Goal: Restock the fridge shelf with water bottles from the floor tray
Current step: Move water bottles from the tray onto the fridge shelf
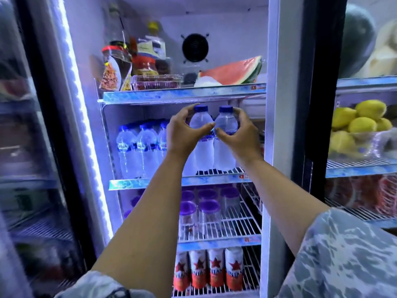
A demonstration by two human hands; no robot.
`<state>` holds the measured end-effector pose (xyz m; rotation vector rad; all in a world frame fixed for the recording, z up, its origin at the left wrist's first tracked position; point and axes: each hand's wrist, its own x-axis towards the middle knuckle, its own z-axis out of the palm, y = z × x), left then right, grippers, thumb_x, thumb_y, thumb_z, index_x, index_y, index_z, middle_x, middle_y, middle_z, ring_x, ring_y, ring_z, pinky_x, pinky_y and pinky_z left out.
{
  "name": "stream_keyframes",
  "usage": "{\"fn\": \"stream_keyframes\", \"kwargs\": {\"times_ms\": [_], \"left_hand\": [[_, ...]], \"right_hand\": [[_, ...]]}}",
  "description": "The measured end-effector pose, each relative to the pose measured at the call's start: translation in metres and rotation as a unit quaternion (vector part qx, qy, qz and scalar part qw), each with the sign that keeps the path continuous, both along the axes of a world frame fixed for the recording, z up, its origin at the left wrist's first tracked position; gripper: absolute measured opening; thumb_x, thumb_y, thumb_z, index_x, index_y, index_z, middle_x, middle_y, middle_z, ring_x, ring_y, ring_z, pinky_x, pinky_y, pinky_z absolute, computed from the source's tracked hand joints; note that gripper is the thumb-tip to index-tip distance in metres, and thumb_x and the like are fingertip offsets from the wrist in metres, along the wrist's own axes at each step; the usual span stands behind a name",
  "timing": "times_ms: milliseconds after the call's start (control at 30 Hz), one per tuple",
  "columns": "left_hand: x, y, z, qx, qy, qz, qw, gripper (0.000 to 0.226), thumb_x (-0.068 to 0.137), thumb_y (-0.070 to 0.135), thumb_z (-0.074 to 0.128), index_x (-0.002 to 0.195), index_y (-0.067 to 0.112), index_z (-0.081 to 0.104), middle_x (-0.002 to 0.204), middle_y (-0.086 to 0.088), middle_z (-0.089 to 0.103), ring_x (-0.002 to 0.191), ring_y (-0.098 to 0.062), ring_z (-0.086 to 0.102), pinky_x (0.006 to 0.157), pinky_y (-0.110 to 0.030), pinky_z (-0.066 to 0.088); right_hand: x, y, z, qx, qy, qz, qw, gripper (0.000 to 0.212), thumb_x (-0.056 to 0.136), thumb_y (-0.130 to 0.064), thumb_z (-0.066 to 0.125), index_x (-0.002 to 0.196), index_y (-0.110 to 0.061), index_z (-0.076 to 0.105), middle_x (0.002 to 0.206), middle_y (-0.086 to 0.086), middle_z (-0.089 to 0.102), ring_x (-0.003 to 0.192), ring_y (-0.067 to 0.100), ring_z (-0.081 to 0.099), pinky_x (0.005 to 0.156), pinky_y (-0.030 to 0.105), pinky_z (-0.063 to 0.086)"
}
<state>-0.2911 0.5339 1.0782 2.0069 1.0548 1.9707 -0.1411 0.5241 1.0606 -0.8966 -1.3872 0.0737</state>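
Two clear water bottles with blue caps stand side by side on the front right of the fridge's middle wire shelf (219, 172). My left hand (184, 134) grips the left bottle (200, 123) around its shoulder. Wrapped around the right bottle (225, 121) is my right hand (238, 134). Both bottles are upright, bases at the shelf. A row of several matching water bottles (137, 145) fills the left part of the same shelf. The floor tray is out of view.
The top shelf holds a watermelon slice (232, 72), jars and a clear box. Below are purple-lidded cups (206, 209), then red-star cans (214, 269). The open glass door (32, 147) is at left. A neighbouring fridge at right holds lemons (361, 123).
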Motion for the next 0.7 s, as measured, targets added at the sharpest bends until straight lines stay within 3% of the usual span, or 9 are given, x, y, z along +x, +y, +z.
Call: {"fn": "stream_keyframes", "kwargs": {"times_ms": [67,167,267,400,500,600,700], "left_hand": [[0.003,0.011,-0.001,0.003,0.012,0.014,1.0,0.063,0.065,0.038,0.084,0.12,0.017,0.063,0.108,0.004,0.069,0.098,-0.007,0.061,0.079,-0.019,0.05],[0.008,0.023,-0.007,-0.007,0.016,0.025,1.0,0.053,0.068,0.03,0.084,0.117,0.02,0.064,0.099,0.011,0.066,0.091,-0.004,0.058,0.07,-0.004,0.041],[0.011,0.036,-0.015,-0.017,0.028,0.041,0.999,0.063,0.069,0.032,0.083,0.126,0.019,0.06,0.113,0.005,0.067,0.103,-0.007,0.06,0.072,0.0,0.039],[0.015,0.045,-0.022,-0.021,0.057,0.051,0.997,0.074,0.073,0.033,0.081,0.138,0.028,0.047,0.124,0.004,0.063,0.113,-0.01,0.057,0.082,-0.022,0.049],[0.018,0.047,-0.029,-0.02,0.082,0.065,0.994,0.068,0.074,0.036,0.079,0.135,0.03,0.05,0.123,0.004,0.063,0.112,-0.015,0.058,0.087,-0.034,0.051],[0.02,0.047,-0.034,-0.028,0.102,0.11,0.988,0.063,0.078,0.039,0.075,0.135,0.028,0.05,0.108,-0.003,0.067,0.098,-0.017,0.049,0.095,-0.034,0.041],[0.021,0.047,-0.036,-0.041,0.116,0.141,0.982,0.062,0.082,0.039,0.07,0.138,0.03,0.044,0.113,-0.002,0.062,0.089,-0.011,0.034,0.095,-0.03,0.034]], "right_hand": [[0.002,0.013,0.001,0.0,0.005,-0.001,1.0,0.054,0.076,-0.017,0.076,0.126,-0.013,0.054,0.12,-0.003,0.063,0.106,0.008,0.057,0.081,0.006,0.043],[0.005,0.033,-0.004,-0.023,0.002,-0.013,1.0,0.047,0.076,-0.025,0.076,0.118,-0.015,0.056,0.11,-0.005,0.064,0.097,0.011,0.058,0.077,0.022,0.047],[0.008,0.048,-0.011,-0.041,-0.005,-0.013,0.999,0.05,0.077,-0.026,0.077,0.121,-0.02,0.055,0.108,-0.007,0.064,0.094,0.012,0.061,0.073,0.018,0.046],[0.01,0.062,-0.019,-0.075,0.008,0.006,0.997,0.06,0.078,-0.025,0.075,0.132,-0.02,0.048,0.125,0.0,0.061,0.11,0.017,0.059,0.085,0.028,0.051],[0.011,0.068,-0.021,-0.1,0.008,-0.012,0.995,0.062,0.076,-0.028,0.075,0.132,-0.024,0.048,0.126,-0.004,0.06,0.113,0.014,0.058,0.088,0.027,0.051],[0.012,0.072,-0.025,-0.114,-0.008,-0.026,0.993,0.066,0.075,-0.032,0.076,0.135,-0.023,0.048,0.128,-0.004,0.061,0.116,0.015,0.058,0.09,0.029,0.052],[0.013,0.073,-0.028,-0.12,-0.018,-0.029,0.992,0.069,0.077,-0.033,0.075,0.138,-0.021,0.046,0.134,-0.003,0.057,0.121,0.015,0.055,0.092,0.025,0.049]]}}
